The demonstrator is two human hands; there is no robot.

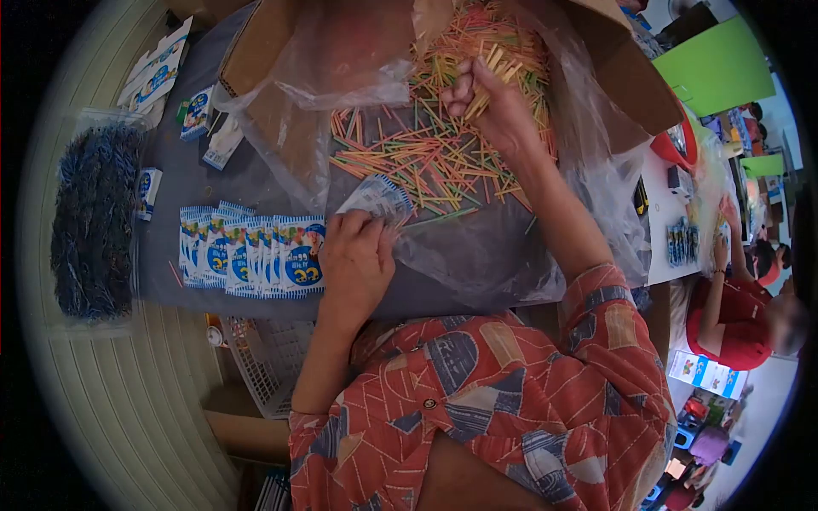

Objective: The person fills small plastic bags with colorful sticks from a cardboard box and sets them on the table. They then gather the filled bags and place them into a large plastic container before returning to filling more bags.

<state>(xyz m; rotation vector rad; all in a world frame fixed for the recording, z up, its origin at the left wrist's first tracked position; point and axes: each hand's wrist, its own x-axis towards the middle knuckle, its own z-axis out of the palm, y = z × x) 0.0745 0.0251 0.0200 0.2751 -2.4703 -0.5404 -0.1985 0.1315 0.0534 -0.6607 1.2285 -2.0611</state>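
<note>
Thin coloured sticks [434,157] lie loose on the dark table and heap up inside an open cardboard box lined with clear plastic. My right hand [494,106], over the heap, is closed around a bunch of mostly yellow sticks [498,72]. Lower down, my left hand [356,260] has its fingers bent at a small printed packet [379,200] that lies tilted near the loose sticks. Whether the fingers grip its edge is hard to tell. Just left of that hand, a row of overlapping blue and white packets [251,251] lies on the table.
Small printed boxes [196,113] stand at the upper left, beside a clear tray of dark tinsel-like strands [95,221]. A white plastic basket [271,366] is below the table edge. At the right, a person in a red shirt [737,315] works at another table.
</note>
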